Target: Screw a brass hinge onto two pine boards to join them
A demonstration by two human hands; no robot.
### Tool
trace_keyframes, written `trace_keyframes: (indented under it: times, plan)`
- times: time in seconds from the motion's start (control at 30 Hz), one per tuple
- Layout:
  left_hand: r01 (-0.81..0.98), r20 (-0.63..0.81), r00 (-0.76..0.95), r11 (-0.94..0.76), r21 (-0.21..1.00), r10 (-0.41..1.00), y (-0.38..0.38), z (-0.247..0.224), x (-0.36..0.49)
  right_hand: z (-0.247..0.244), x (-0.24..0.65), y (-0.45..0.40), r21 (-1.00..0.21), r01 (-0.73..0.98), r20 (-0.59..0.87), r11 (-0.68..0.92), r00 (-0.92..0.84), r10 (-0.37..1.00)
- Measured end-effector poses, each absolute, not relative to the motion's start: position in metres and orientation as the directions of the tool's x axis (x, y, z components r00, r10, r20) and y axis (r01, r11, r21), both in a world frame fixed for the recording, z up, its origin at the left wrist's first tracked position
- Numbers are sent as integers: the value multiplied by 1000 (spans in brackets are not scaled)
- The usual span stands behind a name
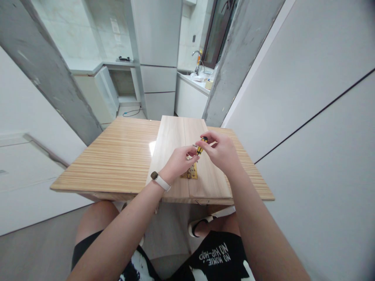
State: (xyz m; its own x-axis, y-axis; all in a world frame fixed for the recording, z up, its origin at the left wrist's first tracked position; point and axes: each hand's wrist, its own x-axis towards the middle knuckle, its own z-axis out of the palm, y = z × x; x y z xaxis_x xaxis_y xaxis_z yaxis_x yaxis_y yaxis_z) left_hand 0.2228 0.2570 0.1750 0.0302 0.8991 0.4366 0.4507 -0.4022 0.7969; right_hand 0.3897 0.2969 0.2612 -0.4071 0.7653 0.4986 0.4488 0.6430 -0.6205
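A small yellow and black tool, like a short screwdriver [201, 146], is tilted between my two hands above the pale wooden board [171, 138]. My right hand [219, 150] pinches its black upper end. The fingertips of my left hand [181, 159] are closed near its lower end, around something small that I cannot make out. Just below my left fingers, a yellow piece with small metal parts [191, 172] lies on the board, partly covered by that hand.
The board rests on a striped wooden table [125, 152], whose near edge is close to my knees. Beyond stand a fridge [158, 35], an open low cabinet [121, 84] and a sink counter with a faucet [197, 58]. White panels flank both sides.
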Motion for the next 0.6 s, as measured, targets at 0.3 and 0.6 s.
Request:
trace_keyframes:
  times: [0.3,0.6]
  plan:
    - [371,505,-96,-440,818,858,251,188,235,252,382,297,-552,542,581,633,-295,759]
    - [388,514,72,-499,775,855,253,191,230,261,397,295,-690,323,418,648,-554,720]
